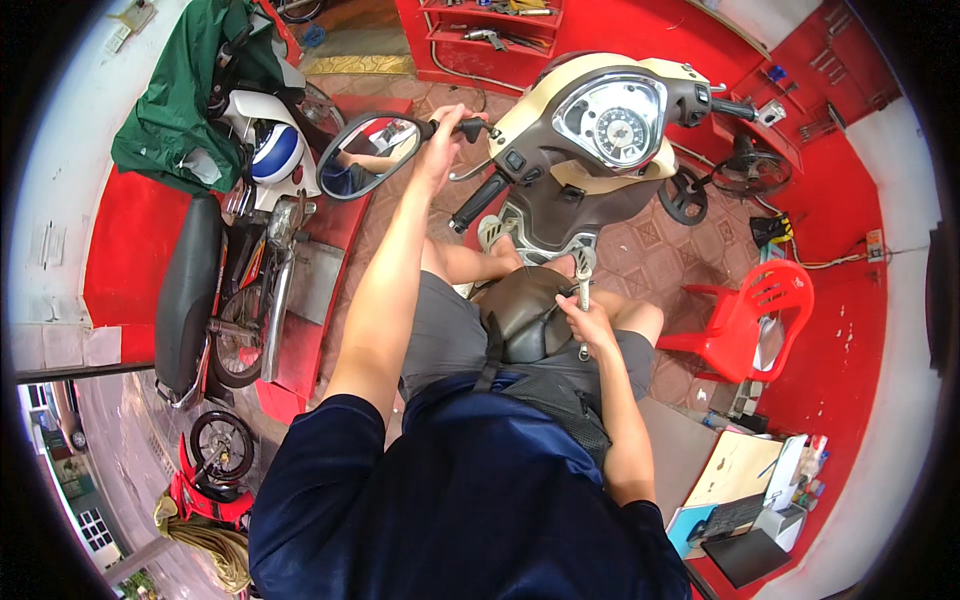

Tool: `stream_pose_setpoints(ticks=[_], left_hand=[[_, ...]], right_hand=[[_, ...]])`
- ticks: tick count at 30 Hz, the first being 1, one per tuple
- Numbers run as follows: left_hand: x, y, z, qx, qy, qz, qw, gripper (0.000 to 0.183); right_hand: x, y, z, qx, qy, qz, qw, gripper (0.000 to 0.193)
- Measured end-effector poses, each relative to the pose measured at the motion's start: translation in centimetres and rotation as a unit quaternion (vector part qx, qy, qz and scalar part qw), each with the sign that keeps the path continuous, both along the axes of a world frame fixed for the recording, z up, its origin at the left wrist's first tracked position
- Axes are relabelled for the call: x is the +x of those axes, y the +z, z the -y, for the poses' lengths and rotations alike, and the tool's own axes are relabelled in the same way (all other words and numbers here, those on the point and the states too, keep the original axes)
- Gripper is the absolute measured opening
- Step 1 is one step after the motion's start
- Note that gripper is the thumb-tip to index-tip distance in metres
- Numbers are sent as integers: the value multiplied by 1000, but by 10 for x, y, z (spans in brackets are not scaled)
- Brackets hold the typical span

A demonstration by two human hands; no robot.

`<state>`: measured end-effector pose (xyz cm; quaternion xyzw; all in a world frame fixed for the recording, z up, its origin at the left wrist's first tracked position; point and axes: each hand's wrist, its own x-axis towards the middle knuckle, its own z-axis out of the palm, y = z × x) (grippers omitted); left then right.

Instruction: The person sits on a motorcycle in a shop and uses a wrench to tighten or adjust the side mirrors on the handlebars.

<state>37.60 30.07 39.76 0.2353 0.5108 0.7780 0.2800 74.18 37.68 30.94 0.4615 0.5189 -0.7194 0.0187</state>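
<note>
My left hand (438, 150) is wrapped round the stem of a black rear-view mirror (370, 158), beside the left handlebar of a cream and brown scooter (560, 195). Whether the stem is seated in the handlebar is hard to see. The mirror glass reflects part of an arm and dark clothing. In my right hand (590, 322) is a metal spanner (585, 284), gripped round its middle and held roughly upright over my right thigh. I sit astride the scooter's dark seat (522, 310). The round speedometer (622, 132) faces me, and the left rubber grip (480, 200) is untouched.
A red plastic chair (745, 320) and a black fan (750, 172) stand to the right. At left, a motorcycle (190, 300) stands by a red platform, near a green cover (180, 110). Tool shelves (490, 22) hang ahead; a desk with a keyboard (735, 515) is at lower right.
</note>
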Motion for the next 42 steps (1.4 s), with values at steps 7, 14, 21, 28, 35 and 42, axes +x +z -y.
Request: stream_pose_setpoints(ticks=[7,14,21,28,35,42], left_hand=[[13,-10,-23,13,119,-102,988,35],[13,-12,-23,3,144,-97,985,34],[18,-8,-15,21,113,-83,990,31],[15,6,-11,-21,42,-55,997,32],[2,0,-19,-8,42,-150,988,52],[-1,-4,-18,-34,44,-157,986,45]], right_hand=[[-4,2,-1,-8,4,2,1000,29],[-7,0,1,6,-1,7,1000,29],[-6,-2,1,-3,3,6,1000,30],[-3,-3,0,11,-4,10,1000,29],[1,1,0,10,-13,10,1000,30],[-10,11,0,49,-7,5,999,33]])
